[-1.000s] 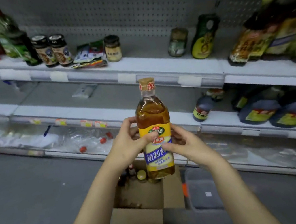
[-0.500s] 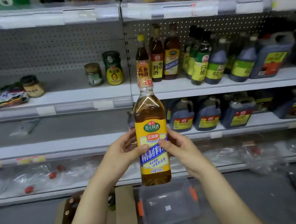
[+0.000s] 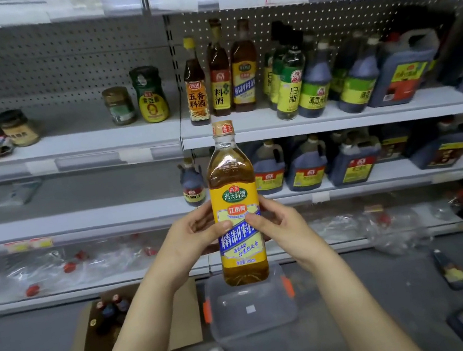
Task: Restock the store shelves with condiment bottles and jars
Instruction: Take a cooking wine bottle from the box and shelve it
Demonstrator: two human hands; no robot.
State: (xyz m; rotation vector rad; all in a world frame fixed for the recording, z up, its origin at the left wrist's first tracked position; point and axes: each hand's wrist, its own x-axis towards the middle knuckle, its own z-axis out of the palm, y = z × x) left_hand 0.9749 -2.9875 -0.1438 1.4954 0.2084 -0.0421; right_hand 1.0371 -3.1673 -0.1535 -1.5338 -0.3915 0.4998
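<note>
Bottle: a tall cooking wine bottle [image 3: 235, 204] of amber liquid, held upright in mid-air in front of the shelves, above a clear plastic bin [image 3: 250, 310] on the floor.
Left hand: the left hand [image 3: 194, 235] is wrapped round the bottle's middle, with its thumb across the front label.
Right hand: the right hand [image 3: 279, 225] grips the other side at the same height, thumb on the label too.
Step in hand: probably checking the label to choose a slot.
Doing it well: the matching bottle [image 3: 243, 68] stands on the middle shelf [image 3: 336, 121], so the bottle likely belongs beside it. Lift it clear of the shelf lip, set it down flat with the label facing out, and avoid knocking the neighbours.
Held label: 海天料酒, 江南黄 and 精制料, with the last character under a thumb. The small print is too blurred to read.
Shelf labels: 五香料酒 on the yellow-capped bottle [image 3: 196, 90], 料酒 on the next one [image 3: 219, 75], and 白醋 on the green-labelled vinegar [image 3: 289, 88].
Stock: a cardboard box [image 3: 110, 319] on the floor holds more bottles.
</note>
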